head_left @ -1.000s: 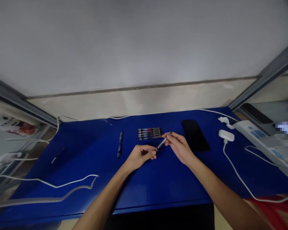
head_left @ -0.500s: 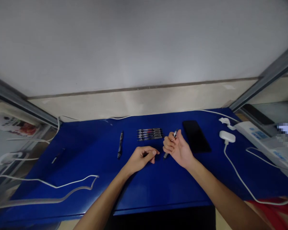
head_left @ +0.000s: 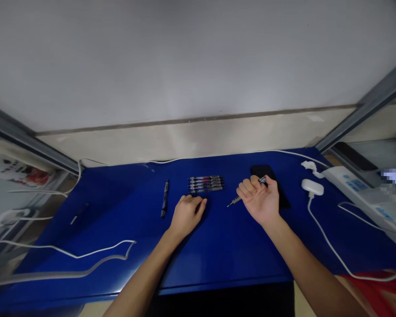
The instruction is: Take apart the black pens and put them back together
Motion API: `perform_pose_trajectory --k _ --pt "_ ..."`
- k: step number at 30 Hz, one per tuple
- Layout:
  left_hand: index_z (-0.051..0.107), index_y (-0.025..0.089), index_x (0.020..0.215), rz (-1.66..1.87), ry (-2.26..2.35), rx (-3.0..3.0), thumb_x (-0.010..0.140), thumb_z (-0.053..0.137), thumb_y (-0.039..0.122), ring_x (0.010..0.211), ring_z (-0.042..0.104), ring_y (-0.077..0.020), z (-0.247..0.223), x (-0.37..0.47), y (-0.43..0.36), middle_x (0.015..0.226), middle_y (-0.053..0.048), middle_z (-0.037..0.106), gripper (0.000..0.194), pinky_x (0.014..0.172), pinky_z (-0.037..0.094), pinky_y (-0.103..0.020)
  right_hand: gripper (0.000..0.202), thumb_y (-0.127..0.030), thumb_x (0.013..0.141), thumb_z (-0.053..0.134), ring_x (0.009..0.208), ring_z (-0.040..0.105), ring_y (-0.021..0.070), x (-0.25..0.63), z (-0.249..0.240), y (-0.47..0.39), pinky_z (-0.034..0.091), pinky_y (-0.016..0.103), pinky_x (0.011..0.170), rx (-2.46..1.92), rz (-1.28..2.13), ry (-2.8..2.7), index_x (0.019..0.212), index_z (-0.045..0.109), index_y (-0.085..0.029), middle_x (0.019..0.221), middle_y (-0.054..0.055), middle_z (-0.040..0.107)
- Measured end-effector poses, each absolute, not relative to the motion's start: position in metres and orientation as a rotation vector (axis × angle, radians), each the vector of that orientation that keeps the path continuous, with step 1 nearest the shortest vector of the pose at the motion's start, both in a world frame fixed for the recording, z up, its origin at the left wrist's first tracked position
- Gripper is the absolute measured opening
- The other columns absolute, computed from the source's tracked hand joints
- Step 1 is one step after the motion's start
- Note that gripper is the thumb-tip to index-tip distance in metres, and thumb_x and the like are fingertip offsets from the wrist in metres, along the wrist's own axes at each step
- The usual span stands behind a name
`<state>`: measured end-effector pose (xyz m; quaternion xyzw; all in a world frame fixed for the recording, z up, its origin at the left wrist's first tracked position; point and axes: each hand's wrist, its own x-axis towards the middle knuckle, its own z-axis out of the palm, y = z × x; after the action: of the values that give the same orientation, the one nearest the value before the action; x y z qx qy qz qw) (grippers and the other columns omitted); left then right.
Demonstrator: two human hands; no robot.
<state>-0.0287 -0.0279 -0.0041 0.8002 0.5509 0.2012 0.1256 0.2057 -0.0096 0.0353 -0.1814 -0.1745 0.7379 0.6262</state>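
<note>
1. Head view; clock centred on pen row, 12 = wall.
2. Pen row: several pens side by side on blue counter, lying approx. 9–3, grey ends at 3; one w/ red tint.
3. R hand at approx. 4 o'clock, palm twd camera. Grip closed: fingers curled round held pen, thumb by its upper end. Pen's tip pts twd 8 o'clock from hand; mid-barrel hidden by fingers.
4. L hand at approx. 7 o'clock, just beside row, back of hand up. Fingers curl under, tips hidden; can't tell if grip is pressed together.
5. Lone pen at approx. 8 o'clock, L of L hand, lying approx. 12–6.
6. Black phone at approx. 3 o'clock, partly behind R hand; white case further out, same dir.
</note>
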Motion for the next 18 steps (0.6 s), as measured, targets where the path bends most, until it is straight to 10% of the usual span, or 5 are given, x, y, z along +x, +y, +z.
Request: perform_pose_trajectory --k 18 --pt "0.051 0.019 0.068 0.603 1.64 2.292 0.1 0.038 0.036 0.064 0.05 -0.0164 -0.0017 -0.0281 -0.0262 0.061 0.0 0.056 0.039 0.071 0.032 -0.03 0.044 -0.044 0.088 0.052 0.05 0.024 0.013 0.2085 0.0356 -0.0102 0.032 0.029 0.048 -0.459 1.738 -0.35 0.06 0.027 -0.022 0.056 -0.005 0.022"
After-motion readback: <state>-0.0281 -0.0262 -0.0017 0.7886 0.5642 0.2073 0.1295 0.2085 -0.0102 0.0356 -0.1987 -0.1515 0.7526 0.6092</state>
